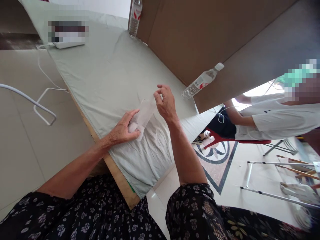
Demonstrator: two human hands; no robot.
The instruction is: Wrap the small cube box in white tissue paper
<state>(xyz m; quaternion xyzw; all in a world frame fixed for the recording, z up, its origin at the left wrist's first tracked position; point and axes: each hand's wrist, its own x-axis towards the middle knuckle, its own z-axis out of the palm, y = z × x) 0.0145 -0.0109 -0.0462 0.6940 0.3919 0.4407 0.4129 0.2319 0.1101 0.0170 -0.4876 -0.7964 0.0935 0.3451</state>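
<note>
A small translucent plastic bag (pixel 146 115) lies slanted just over the cloth-covered table, with something whitish in its lower end. My left hand (pixel 125 128) is wrapped round that lower end, thumb on the near side and fingers on the far side. At the bag's far end is my right hand (pixel 165 102), its thumb and forefinger curled together on the thin edge. What exactly lies inside the bag is too blurred to name.
Tall brown cardboard (pixel 180 36) stands along the table's far right side. A clear bottle (pixel 203 81) leans by it, and another bottle (pixel 135 20) stands farther back. A white device (pixel 70 44) with a cable sits at far left. A person in a white shirt (pixel 280 121) sits beyond the cardboard.
</note>
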